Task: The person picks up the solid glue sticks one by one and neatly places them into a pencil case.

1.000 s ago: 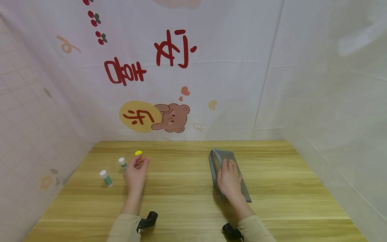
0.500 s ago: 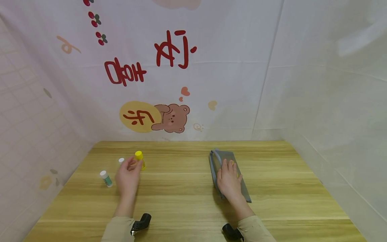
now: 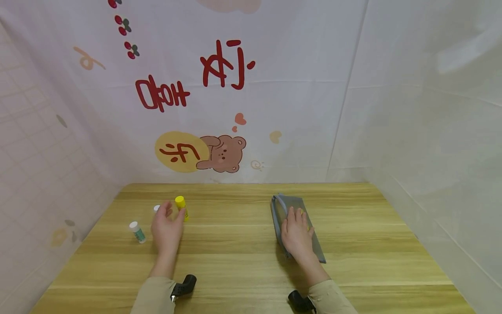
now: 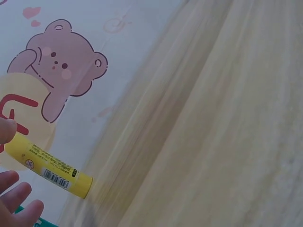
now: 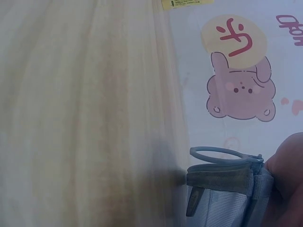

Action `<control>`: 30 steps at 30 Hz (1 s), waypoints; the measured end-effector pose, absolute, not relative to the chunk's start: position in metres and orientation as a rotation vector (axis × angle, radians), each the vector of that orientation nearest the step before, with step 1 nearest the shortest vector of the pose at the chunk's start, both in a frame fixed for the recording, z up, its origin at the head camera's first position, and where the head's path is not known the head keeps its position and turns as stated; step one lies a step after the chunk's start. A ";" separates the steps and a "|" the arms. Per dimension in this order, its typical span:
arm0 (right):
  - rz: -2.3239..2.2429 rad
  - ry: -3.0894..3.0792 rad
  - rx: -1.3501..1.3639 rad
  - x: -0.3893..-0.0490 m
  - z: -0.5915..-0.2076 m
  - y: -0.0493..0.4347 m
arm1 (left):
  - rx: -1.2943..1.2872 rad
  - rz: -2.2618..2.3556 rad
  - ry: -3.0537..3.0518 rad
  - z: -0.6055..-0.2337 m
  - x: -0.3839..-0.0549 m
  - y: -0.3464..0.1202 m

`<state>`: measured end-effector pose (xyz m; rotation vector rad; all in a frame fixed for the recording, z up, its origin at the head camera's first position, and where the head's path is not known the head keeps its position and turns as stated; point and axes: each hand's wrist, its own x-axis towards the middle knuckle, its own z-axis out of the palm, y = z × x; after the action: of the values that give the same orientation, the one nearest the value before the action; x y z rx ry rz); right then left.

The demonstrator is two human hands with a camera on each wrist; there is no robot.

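Observation:
A yellow glue stick [image 3: 181,206] stands upright on the left side of the table. My left hand [image 3: 166,226] is close in front of it, thumb and fingers spread around the near side; in the left wrist view the thumb [image 4: 6,130] overlaps the stick's upper end, and the other fingers sit apart from it. Behind this hand, a stick with a white cap [image 3: 157,208] is mostly hidden. My right hand [image 3: 298,233] rests on a grey mesh zip pouch [image 3: 319,250], fingers extended over it. Bits of yellow show beside those fingers.
Another green-and-white stick with a white cap [image 3: 137,232] stands farther left. The wooden table [image 3: 235,253] meets a printed white cloth [image 3: 298,109] at its back edge, and pale cloth hangs along both sides.
My left hand has shifted left, uncovering more of the yellow glue stick and hiding more of the white-capped one. Its fingers have spread a little. The right hand and pouch stay put.

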<state>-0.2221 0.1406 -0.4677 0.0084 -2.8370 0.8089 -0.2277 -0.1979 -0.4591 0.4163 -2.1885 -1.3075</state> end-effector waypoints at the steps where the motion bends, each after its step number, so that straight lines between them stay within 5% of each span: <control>1: 0.809 -2.838 0.009 -0.222 -0.468 0.141 | 0.412 -1.310 -2.184 -0.459 -0.229 -0.198; 30: 0.807 -2.834 0.015 -0.223 -0.469 0.141 | 0.408 -1.414 -2.201 -0.471 -0.253 -0.194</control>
<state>-0.2229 0.1410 -0.4688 0.0150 -2.8341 0.8072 -0.2532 -0.1939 -0.4708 0.4080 -2.2010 -1.4137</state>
